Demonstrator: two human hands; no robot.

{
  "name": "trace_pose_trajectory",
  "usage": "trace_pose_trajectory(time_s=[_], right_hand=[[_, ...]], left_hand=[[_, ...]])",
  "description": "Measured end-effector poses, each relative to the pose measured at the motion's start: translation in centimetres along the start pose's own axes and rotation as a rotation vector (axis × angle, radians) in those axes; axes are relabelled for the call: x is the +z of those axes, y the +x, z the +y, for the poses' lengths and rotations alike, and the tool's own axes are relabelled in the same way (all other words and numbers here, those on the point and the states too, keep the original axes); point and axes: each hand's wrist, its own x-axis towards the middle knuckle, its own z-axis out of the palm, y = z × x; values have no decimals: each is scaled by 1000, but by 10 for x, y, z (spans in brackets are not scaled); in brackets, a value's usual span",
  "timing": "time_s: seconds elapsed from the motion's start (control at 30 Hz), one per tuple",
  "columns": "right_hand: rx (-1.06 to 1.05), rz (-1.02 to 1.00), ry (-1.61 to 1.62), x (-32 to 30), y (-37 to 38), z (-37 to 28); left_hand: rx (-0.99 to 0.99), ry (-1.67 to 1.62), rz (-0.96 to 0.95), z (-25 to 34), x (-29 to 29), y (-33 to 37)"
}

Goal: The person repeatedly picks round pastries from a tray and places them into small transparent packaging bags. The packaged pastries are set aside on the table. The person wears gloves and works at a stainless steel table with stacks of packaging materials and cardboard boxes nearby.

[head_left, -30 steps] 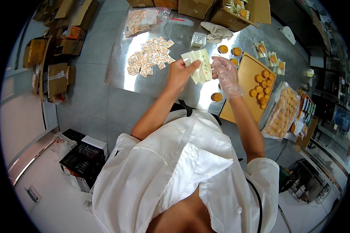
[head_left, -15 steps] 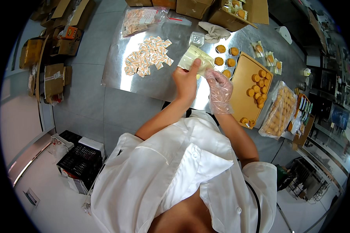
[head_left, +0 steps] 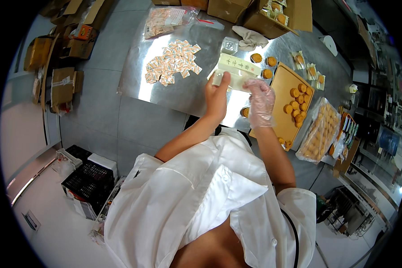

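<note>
My bare left hand (head_left: 216, 99) grips a pale green packaging bag (head_left: 242, 65) with dark print, its thumb across the front and its fingers behind. On my right hand (head_left: 260, 103) is a clear plastic glove, and its fingertips pinch the lower right part of the bag. The bag hangs above the steel table, tilted, and looks like more than one layer at its left end. Several round golden cakes (head_left: 271, 61) stand in dark cups just beyond the bag. One more cake (head_left: 244, 112) shows beside my right wrist, partly hidden.
Small white-and-orange packets (head_left: 172, 62) lie heaped on the steel table (head_left: 134, 67) at left. A clear plastic box (head_left: 229, 45) and a grey cloth (head_left: 251, 38) sit behind the bag. At right are a tan tray (head_left: 281, 96) of cakes, wrapped cakes (head_left: 311, 71) and a bagged pack (head_left: 319, 131).
The bag has been turned and spread flatter, its printed side now showing. My right hand has shifted a little right and up, and a cake near its wrist has come into sight.
</note>
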Motion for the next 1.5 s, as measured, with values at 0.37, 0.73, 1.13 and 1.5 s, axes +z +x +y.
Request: trace_pose_trajectory(time_s=[0.37, 0.73, 1.13, 1.5], right_hand=[[341, -348, 289, 10, -27, -34], [248, -711, -236, 11, -30, -25], [-394, -262, -1432, -142, -14, 145], [-588, -147, -1133, -116, 1, 204]], left_hand=[[178, 103, -168, 11, 7, 9], [-185, -265, 90, 19, -18, 11], [-283, -367, 133, 3, -71, 23], [-562, -608, -62, 9, -57, 18]])
